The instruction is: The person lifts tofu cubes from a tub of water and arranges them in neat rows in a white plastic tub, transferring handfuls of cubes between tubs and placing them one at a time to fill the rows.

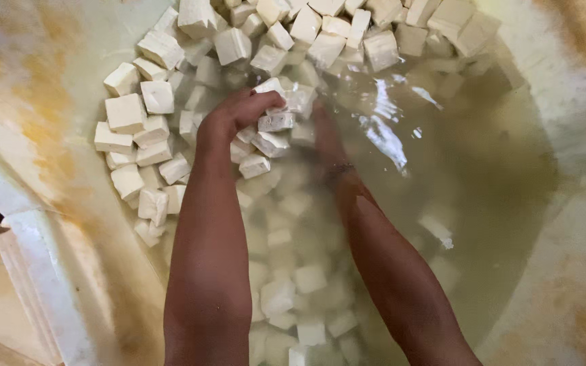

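While pale cubes (171,102) crowd the tub (564,203) from nine to twelve o'clock, the left hand (235,112) curls around a wet white block (276,122) at centre; the right hand (323,132) is submerged, its grip unreadable.

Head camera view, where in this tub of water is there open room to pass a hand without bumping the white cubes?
Open water lies right of the right hand, out to the pale yellow tub wall; few sunken cubes there. Crowded: white cubes heap left of the left hand and along the top.
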The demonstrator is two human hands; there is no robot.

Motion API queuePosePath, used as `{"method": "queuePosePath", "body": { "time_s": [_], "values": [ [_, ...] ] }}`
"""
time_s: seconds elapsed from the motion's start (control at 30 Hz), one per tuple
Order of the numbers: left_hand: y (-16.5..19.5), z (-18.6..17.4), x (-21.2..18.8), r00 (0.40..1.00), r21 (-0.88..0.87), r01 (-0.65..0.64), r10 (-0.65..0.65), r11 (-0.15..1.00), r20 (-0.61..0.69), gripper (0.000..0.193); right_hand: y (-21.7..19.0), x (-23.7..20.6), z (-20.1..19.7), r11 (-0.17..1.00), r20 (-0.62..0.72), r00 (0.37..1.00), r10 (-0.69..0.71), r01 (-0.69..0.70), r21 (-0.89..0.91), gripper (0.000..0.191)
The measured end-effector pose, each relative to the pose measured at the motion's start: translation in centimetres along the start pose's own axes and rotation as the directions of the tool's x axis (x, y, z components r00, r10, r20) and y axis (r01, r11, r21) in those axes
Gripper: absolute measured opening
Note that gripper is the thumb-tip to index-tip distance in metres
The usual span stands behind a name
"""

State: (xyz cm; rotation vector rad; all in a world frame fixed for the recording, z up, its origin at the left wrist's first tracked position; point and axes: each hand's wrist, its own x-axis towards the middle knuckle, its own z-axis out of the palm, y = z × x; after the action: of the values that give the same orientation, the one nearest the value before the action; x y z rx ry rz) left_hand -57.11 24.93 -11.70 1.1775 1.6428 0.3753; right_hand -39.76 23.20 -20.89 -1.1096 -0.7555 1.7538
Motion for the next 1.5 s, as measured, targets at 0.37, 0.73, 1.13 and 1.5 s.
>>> {"method": "queuePosePath", "body": {
  "time_s": [0.37, 0.73, 1.13, 1.5],
  "values": [
    [1.2, 0.7, -1.2, 0.985, -0.329, 0.111, -0.059, 0.938, 0.162, 0.074, -1.4, 0.6, -0.6, 0.999, 0.098, 0.994, -0.039, 0.042, -0.024, 0.067],
    [1.6, 3.0, -0.5, 0.983, -0.415, 0.007, 0.070, 0.910, 0.169, 0.077, -1.1, -3.8, -1.7, 0.685, 0.102, 0.905, -0.413, 0.382, -0.620, 0.065],
    [8.0, 6.2, -1.9, 0.986, -0.189, -0.152, 0.163, 0.970, 0.041, 0.072, -6.9, -5.3, -2.0, 0.882, 0.148, 0.988, -0.046, -0.030, 0.471, 0.083],
    [19.0, 13.4, -9.1, 0.974, -0.192, -0.188, 0.209, 0.963, 0.092, 0.079, -18.0, -12.3, -7.9, 0.889, 0.131, 0.987, -0.093, 0.023, 0.458, 0.088]
  ]
}}
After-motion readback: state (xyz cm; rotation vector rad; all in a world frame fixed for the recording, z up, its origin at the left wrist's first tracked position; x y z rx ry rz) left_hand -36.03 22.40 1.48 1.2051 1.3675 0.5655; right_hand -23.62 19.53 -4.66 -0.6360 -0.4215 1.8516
